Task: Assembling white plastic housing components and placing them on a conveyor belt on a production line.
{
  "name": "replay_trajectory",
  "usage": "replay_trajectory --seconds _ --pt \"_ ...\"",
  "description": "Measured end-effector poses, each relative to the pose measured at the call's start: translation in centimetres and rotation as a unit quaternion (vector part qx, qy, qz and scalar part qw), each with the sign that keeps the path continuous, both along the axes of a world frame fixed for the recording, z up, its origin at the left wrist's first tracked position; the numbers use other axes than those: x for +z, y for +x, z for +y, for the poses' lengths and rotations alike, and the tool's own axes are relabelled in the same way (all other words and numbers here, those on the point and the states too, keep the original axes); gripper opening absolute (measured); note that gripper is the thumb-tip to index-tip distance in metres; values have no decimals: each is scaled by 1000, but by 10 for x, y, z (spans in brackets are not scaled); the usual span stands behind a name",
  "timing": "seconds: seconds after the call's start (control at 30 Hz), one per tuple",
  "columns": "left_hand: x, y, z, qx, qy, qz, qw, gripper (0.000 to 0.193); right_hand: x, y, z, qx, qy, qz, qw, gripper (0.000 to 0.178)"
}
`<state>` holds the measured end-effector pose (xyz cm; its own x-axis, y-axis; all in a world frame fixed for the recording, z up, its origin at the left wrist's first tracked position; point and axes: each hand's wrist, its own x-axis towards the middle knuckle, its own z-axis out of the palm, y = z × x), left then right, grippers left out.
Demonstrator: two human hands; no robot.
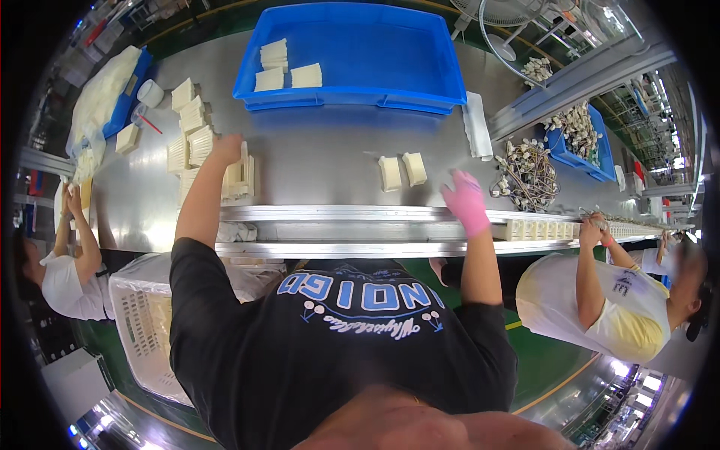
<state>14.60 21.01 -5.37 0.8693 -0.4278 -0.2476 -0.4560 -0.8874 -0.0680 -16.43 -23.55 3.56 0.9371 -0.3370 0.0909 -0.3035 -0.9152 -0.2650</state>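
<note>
My left hand (226,147) reaches out over the metal table (322,150) and rests on top of a stack of ribbed cream plastic parts (241,178). Its fingers curl over the far side, so its grip is hidden. My right hand (465,201), in a pink glove, hovers near the table's front rail with its fingers spread and nothing in it. Two separate cream blocks (401,171) lie just to its left, apart from it.
A large blue bin (352,94) with three cream parts stands at the back. More cream stacks (191,131) lie to the left, and a tangle of wired connectors (526,178) to the right. Other people work at both ends. A white crate (142,322) stands below.
</note>
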Motion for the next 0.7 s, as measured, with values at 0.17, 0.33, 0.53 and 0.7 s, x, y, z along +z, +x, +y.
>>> replay_trajectory --seconds 0.17,0.33,0.53,0.7 --pt "48 -2 -18 -29 -87 47 995 30 -28 75 15 2 38 215 976 41" --pt "113 -41 -49 21 -318 66 946 34 -39 86 29 -19 -15 275 961 44" --pt "125 -99 -123 31 -703 161 692 39 -35 83 27 -61 -8 272 960 48" --pt "88 -121 -170 158 -630 368 665 28 23 68 44 64 481 26 874 30"
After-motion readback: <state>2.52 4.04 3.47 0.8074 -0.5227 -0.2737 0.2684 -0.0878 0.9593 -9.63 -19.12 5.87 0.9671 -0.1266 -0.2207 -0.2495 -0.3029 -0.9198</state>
